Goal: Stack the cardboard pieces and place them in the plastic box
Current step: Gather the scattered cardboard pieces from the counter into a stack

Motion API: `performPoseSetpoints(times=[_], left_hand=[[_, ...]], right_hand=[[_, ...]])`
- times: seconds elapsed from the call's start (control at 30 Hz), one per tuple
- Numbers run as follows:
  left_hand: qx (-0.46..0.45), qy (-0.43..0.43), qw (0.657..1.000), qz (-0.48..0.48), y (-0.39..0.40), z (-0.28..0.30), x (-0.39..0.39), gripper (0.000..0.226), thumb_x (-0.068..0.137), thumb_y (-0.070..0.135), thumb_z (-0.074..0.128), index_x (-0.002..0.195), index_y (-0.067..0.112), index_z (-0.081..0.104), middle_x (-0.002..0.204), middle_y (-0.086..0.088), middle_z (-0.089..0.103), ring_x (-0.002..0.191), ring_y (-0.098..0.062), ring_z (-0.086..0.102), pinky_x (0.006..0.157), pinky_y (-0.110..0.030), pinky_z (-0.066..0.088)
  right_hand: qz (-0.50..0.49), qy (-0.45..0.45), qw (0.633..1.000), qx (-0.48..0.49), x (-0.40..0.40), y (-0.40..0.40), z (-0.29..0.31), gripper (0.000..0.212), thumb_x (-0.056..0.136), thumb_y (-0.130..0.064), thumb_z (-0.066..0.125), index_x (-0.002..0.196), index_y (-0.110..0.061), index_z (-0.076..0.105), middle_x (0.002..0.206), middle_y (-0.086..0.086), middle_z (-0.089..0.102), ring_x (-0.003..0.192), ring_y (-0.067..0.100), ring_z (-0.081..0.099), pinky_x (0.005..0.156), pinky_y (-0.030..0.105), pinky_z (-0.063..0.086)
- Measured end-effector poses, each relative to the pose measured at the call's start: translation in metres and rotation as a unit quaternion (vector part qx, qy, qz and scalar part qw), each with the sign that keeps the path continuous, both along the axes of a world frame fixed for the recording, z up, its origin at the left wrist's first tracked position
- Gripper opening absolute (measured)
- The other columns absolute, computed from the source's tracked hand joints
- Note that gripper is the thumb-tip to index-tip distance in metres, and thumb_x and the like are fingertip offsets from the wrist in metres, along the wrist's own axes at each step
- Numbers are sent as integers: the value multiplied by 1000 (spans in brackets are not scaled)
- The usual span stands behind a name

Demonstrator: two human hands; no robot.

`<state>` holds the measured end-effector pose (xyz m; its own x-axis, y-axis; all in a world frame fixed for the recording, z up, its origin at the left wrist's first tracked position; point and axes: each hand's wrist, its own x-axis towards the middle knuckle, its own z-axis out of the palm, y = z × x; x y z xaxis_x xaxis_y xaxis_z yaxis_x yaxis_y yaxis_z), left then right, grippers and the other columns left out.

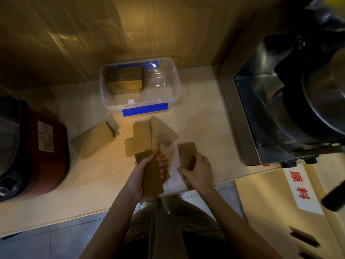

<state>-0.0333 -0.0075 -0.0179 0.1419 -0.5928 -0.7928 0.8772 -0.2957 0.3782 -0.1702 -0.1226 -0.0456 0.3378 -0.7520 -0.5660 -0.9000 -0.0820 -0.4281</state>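
Observation:
My left hand grips a stack of brown cardboard pieces near the counter's front edge. Just to its right, my right hand is closed on a single cardboard piece, slightly blurred. Loose cardboard pieces lie spread on the counter behind my hands, and another pile leans at the left. The clear plastic box with blue clips stands open at the back; a cardboard stack sits in its left half.
A red rice cooker stands at the left. A steel machine fills the right side. White paper lies under my hands. A wooden wall rises behind the box. A labelled cardboard carton sits lower right.

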Motion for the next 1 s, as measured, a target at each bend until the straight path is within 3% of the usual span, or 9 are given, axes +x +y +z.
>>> performPoseSetpoints(times=[0.13,0.3,0.5,0.63,0.7,0.8,0.9,1.0], left_hand=[[25,-45,999,-15,-2,-1,-3,20,82,30,56,84,13,65,72,-2,65,60,-14,61,61,-27,52],[42,-56,997,-23,2,-1,-6,19,82,29,56,86,12,64,71,-2,64,58,-15,59,57,-26,51],[44,-67,996,-34,10,-1,-6,23,77,30,59,88,11,64,68,-2,66,63,-17,58,66,-30,48],[52,-74,995,-41,12,1,-8,24,74,32,62,87,12,65,69,-3,67,66,-19,58,68,-32,49],[52,-69,996,-36,12,3,-9,24,77,32,60,88,11,65,69,-3,68,65,-18,60,65,-30,51],[28,-52,998,-24,14,5,-8,30,77,37,57,89,11,64,76,-5,65,67,-19,59,67,-31,50],[-32,-32,998,33,17,8,-9,38,68,44,57,92,15,63,87,-7,61,78,-22,57,78,-37,46],[-116,-36,991,61,19,12,-6,52,58,56,68,97,21,70,96,-6,71,90,-24,67,76,-34,57]], right_hand=[[79,57,992,-82,-3,10,-8,64,76,-40,63,125,-13,33,128,14,39,114,31,39,91,41,43],[43,49,991,-119,-1,19,-13,61,76,-41,61,124,-15,34,129,14,38,114,32,37,90,41,41],[46,60,989,-126,-1,17,-17,55,79,-35,59,123,-13,36,127,16,42,112,34,40,89,42,42],[30,69,993,-96,3,7,-10,62,73,-36,67,122,-11,39,122,17,46,110,36,44,90,43,42],[-11,31,998,-51,4,2,-4,66,67,-41,72,118,-12,43,118,14,51,108,34,48,90,44,46],[-67,-107,992,12,9,3,16,65,60,-37,78,115,-16,49,111,7,57,102,27,56,84,44,52],[-67,-218,971,77,23,21,43,55,64,-22,78,112,-18,52,113,4,56,100,19,55,83,36,53],[-24,-251,961,117,37,45,55,60,59,-29,76,113,-21,51,117,4,57,102,17,55,88,37,52]])
